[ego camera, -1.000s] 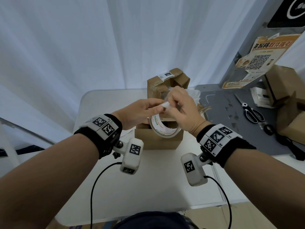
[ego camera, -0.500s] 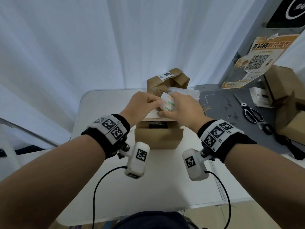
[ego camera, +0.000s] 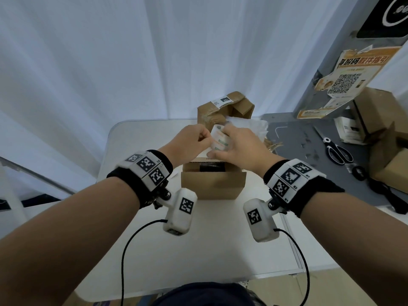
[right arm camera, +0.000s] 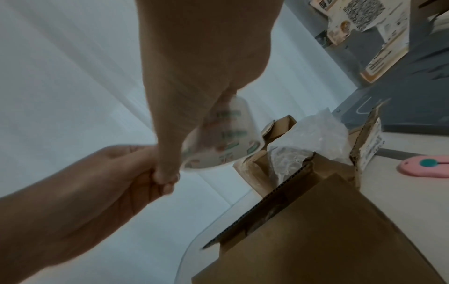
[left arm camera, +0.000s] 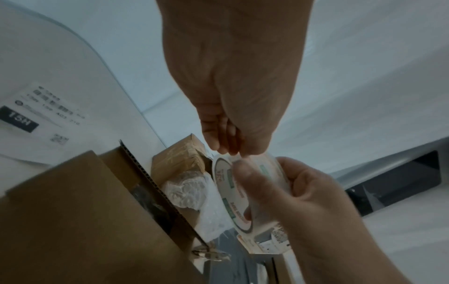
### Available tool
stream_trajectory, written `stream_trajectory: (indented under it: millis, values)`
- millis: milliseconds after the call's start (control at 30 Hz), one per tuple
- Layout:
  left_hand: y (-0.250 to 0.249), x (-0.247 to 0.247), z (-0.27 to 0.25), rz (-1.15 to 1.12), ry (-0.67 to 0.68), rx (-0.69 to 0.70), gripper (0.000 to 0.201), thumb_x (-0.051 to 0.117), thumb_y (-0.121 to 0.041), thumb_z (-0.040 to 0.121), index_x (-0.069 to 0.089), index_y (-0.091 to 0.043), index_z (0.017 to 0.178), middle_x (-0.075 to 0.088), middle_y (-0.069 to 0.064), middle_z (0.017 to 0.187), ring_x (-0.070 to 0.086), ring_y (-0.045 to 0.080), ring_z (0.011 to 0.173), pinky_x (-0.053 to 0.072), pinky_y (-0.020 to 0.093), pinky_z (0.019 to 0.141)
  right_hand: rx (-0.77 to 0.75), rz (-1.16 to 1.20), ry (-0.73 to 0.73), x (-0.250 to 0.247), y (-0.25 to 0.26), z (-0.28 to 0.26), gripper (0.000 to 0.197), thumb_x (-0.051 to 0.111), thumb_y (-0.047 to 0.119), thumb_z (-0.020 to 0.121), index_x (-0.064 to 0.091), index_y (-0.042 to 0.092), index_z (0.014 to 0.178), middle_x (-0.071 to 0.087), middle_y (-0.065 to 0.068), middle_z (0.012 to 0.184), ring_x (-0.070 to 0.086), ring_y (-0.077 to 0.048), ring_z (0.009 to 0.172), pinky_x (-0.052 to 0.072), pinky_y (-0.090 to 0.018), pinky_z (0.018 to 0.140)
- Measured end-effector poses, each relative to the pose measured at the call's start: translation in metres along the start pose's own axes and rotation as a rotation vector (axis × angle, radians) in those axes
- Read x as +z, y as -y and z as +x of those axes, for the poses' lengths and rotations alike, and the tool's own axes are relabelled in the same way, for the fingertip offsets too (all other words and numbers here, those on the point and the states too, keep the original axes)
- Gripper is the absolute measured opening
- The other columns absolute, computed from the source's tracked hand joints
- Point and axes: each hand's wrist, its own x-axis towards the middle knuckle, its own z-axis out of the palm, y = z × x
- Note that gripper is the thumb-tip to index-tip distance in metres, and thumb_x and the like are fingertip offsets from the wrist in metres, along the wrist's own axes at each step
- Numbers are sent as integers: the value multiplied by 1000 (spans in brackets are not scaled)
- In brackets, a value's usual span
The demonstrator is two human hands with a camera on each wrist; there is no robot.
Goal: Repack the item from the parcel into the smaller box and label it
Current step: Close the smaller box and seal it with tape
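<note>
Hanging behind everything is a white curtain (ego camera: 110, 62) that fills the far side of the room. In front of you sits the white table (ego camera: 198, 250), with a rounded far-left corner and a grey mat (ego camera: 309, 138) covering its right part. At the mat's far edge a grey panel (ego camera: 326, 69) carries a peeling orange poster (ego camera: 348, 78) with a QR code, and more cardboard boxes (ego camera: 388, 149) stack at the right edge.

Near the middle of the table stands the smaller box (ego camera: 213, 184), its top flaps open and something dark visible inside. Behind it, at the far edge, is the opened parcel (ego camera: 223, 109) with a white label on top and clear plastic wrap (ego camera: 249, 127) spilling from it.

Your right hand (ego camera: 240, 149) is curled round a tape roll (ego camera: 218, 141), held above the far side of the smaller box. Your left hand (ego camera: 189, 144) has its fingertips pinched together at the roll's edge, apparently on the tape end, though the strip itself is too faint to make out.

A pair of scissors (ego camera: 337, 151) lies on the mat toward the right edge. The right wrist view shows a pink cutter (right arm camera: 425, 165) on the table beside the boxes.
</note>
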Motion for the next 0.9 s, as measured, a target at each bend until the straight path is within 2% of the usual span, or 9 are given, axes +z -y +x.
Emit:
stream_trajectory:
  millis: [67,167,367,433,533,667,733,800,900]
  values:
    - [4,-2,0,59,10,20,8,49,-10,88,54,-7,84,46,-5,66,37,9,56,35,13,49,-57,159,44,-3,-1,-2,33,60,34,88,55,2,90,58,-10,81,50,-23,70,36,-23,55]
    - [7,-2,-2,141,-11,73,10,46,-9,88,47,-9,78,43,-5,66,35,10,58,33,18,53,-54,178,58,-5,-3,0,30,52,28,94,59,0,98,63,-20,90,57,-30,78,42,-30,62]
    - [1,-1,-9,125,-13,114,10,45,-6,90,47,-7,80,43,-4,67,34,10,56,36,13,48,-1,158,91,-11,-7,10,47,57,25,90,45,21,135,62,-4,111,57,-17,94,46,-30,91]
    - [-1,0,-12,90,1,111,9,45,-6,90,48,-5,81,48,0,70,41,15,60,37,16,52,14,95,115,-10,-12,14,30,56,26,90,59,24,119,62,2,116,55,-14,108,42,-31,99]
    - [-4,-2,-13,24,7,58,12,47,-10,90,54,-1,88,63,14,84,60,32,81,45,29,65,72,111,104,-11,-14,14,3,56,31,90,59,29,91,58,9,96,54,-12,94,46,-37,93]
    - [1,-6,-7,-157,-27,-61,8,58,-21,89,55,-13,88,67,4,82,67,16,77,52,26,71,75,62,4,-7,-11,12,12,47,33,95,56,27,89,58,6,91,55,-15,85,49,-36,81]
    - [9,-6,-5,-162,-13,-84,32,67,-32,84,50,-16,107,64,-1,93,64,12,84,53,26,73,86,21,-28,-6,-12,12,15,46,33,95,58,25,91,57,8,86,54,-14,76,48,-33,73]
    - [27,-4,-6,70,93,-75,70,71,-43,77,36,-19,133,53,0,123,53,16,113,45,30,92,94,2,-3,-6,-16,11,15,46,32,94,58,25,89,60,6,86,53,-13,70,46,-31,69]
    - [64,6,-8,497,307,-44,100,67,-59,73,12,-26,149,7,2,158,6,26,146,14,45,118,109,0,41,-5,-21,9,14,47,31,94,56,26,85,63,2,90,54,-15,76,43,-30,70]
